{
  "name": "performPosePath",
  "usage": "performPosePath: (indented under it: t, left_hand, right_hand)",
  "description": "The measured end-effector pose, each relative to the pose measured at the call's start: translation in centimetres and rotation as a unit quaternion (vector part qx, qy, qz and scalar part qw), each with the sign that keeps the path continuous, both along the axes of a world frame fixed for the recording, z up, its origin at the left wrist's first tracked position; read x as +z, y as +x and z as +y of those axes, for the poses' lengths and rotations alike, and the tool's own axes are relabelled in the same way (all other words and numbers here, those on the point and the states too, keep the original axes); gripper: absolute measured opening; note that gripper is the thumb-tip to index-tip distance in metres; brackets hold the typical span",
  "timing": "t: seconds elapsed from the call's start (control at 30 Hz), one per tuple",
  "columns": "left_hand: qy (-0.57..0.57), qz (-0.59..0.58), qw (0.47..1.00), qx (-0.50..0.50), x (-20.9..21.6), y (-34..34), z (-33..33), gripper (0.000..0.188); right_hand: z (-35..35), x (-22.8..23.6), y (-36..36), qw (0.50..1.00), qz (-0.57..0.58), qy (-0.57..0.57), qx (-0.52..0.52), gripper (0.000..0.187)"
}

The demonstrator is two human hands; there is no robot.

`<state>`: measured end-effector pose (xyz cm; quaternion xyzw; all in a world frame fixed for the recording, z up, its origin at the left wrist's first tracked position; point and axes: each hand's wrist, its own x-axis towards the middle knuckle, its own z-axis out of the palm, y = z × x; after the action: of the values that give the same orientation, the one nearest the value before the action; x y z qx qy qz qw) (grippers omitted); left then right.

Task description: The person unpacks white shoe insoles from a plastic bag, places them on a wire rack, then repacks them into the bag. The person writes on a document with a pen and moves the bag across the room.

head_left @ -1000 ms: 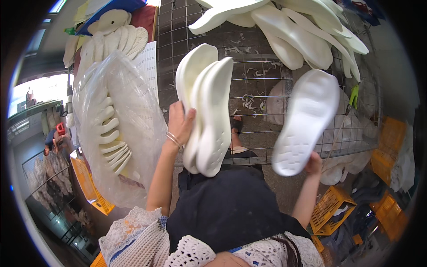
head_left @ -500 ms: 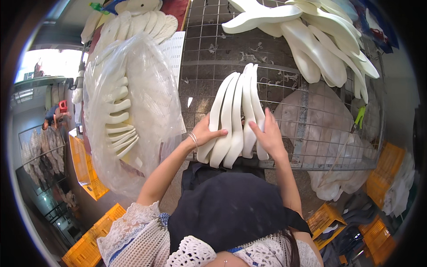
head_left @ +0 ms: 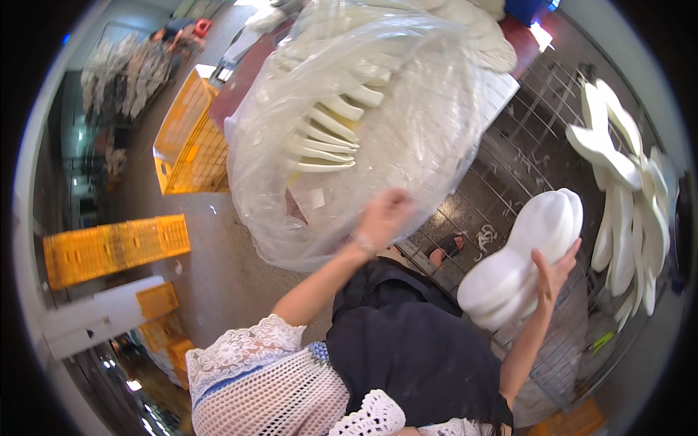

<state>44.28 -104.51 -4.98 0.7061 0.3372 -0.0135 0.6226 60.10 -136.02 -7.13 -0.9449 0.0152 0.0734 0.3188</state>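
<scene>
My right hand grips a stack of white shoe soles from its right side, thumb across the top one. The stack is held over the wire-mesh table top, slightly blurred. My left hand is over the near edge of a large clear plastic bag; motion smears its fingers, and I cannot tell if it touches the film. Inside the open bag, several more white soles lie in a row, on edge, on the bag's left side.
Across the mesh table at the right lies a loose pile of white soles. White trimmings are scattered beneath the mesh. Yellow crates stand on the floor at the left. A green-handled tool is at the lower right.
My view has swung left toward the bag. My left hand has come off the soles and moved to the bag. The soles, upright between both hands before, are now tilted in my right hand alone.
</scene>
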Motion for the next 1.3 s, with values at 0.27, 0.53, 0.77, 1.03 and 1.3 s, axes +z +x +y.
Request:
performPosePath:
  t: [0.27,0.53,0.77,1.03,1.3]
  left_hand:
    - [0.413,0.331,0.83,0.172,2.7,-11.1,15.6,0.082]
    - [0.392,0.046,0.905,0.156,5.3,-14.9,10.7,0.046]
    - [0.075,-0.131,0.98,0.127,4.1,-9.8,5.8,0.057]
    - [-0.168,-0.176,0.961,0.13,7.5,-11.2,6.6,0.062]
    - [0.452,-0.054,0.885,0.096,8.2,-12.6,9.4,0.055]
  right_hand:
    - [22.2,9.0,-0.7,0.694,0.03,0.167,0.7,0.127]
    - [41.2,6.0,-11.8,0.731,0.008,-0.102,0.675,0.105]
    - [35.8,2.1,-6.4,0.752,-0.084,-0.019,0.654,0.107]
    - [48.2,-0.6,-16.6,0.69,-0.112,0.076,0.711,0.098]
    - [33.4,0.2,-7.2,0.653,-0.092,0.127,0.741,0.064]
